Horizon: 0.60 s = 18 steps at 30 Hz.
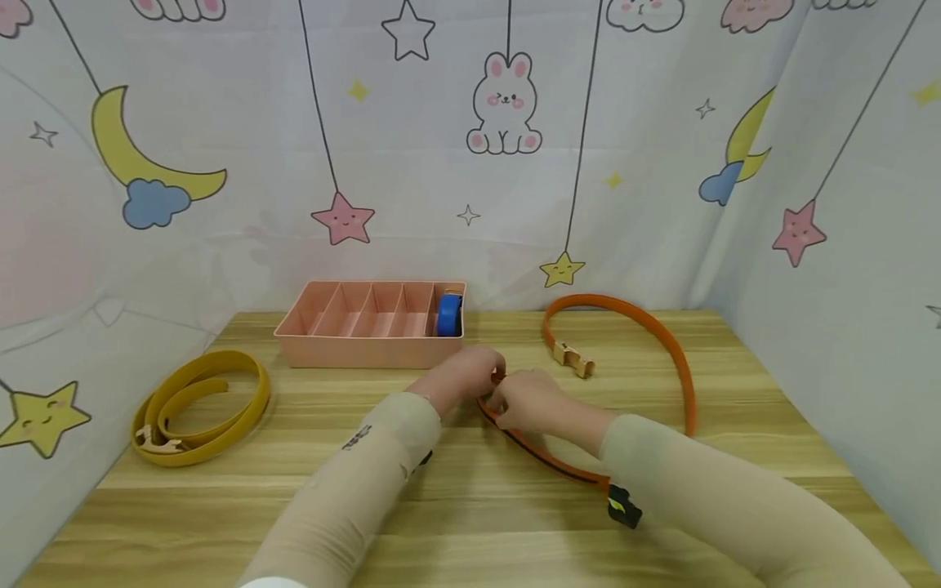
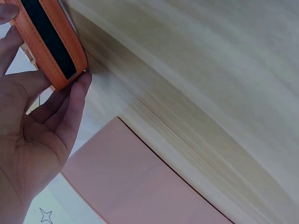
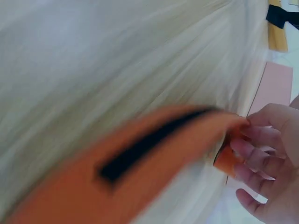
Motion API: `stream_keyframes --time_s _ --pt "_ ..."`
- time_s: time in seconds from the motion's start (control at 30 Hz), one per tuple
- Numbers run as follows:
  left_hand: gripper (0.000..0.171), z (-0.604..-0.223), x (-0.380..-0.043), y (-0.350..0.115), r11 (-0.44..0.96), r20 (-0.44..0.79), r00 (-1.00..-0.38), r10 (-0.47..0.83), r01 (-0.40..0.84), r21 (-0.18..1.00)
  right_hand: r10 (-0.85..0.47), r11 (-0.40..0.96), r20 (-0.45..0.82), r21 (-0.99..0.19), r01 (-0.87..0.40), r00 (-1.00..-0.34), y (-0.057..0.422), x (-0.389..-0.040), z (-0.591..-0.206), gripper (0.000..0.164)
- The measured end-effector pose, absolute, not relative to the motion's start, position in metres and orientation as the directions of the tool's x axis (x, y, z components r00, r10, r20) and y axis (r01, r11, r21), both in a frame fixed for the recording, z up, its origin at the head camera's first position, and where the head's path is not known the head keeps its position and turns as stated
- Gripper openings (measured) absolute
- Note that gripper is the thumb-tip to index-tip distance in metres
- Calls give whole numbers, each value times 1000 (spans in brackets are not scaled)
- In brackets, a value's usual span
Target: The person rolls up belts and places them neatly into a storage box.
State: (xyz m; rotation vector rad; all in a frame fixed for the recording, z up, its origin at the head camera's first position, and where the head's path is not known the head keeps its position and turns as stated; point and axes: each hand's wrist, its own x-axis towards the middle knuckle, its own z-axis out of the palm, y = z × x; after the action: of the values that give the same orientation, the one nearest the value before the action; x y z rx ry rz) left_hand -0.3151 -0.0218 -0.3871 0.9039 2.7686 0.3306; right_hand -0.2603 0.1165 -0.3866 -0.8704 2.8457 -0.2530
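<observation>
In the head view an orange belt [image 1: 672,351] with a black lengthwise stripe and a gold buckle [image 1: 573,359] loops across the right half of the table. My left hand [image 1: 463,380] pinches its free end, where the left wrist view shows the orange strap [image 2: 35,44] bent over into a small fold between thumb and fingers. Close beside it, my right hand [image 1: 532,402] also pinches the strap. From the right wrist, the belt [image 3: 93,154] runs blurred toward the fingertips, and a short curled piece shows under the fingers. Part of the strap is hidden by my hands and right forearm.
Behind my hands stands a pink divided box [image 1: 367,353], with a rolled blue belt [image 1: 449,315] in its rightmost compartment. On the left lies a loosely coiled yellow belt [image 1: 184,456] with a gold buckle. A patterned curtain [image 1: 412,147] closes off the back and sides.
</observation>
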Motion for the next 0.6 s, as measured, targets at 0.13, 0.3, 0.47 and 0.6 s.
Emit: stream_keyframes --time_s 0.13,0.3,0.47,0.6 --pt "21 -386 -316 -24 792 -164 -786 597 543 278 -613 783 -17 -145 -605 -790 125 -266 -389 33" --pt "24 -387 -318 -24 793 -201 -776 598 535 293 -636 764 43 -107 -637 -770 133 -272 -391 45" --pt "32 -388 -319 -25 778 -214 -756 618 549 306 -656 753 94 21 -658 -748 134 -273 -391 21" --pt "45 -388 -318 -30 766 -224 -747 626 537 352 -698 715 127 180 -675 -705 133 -273 -393 10"
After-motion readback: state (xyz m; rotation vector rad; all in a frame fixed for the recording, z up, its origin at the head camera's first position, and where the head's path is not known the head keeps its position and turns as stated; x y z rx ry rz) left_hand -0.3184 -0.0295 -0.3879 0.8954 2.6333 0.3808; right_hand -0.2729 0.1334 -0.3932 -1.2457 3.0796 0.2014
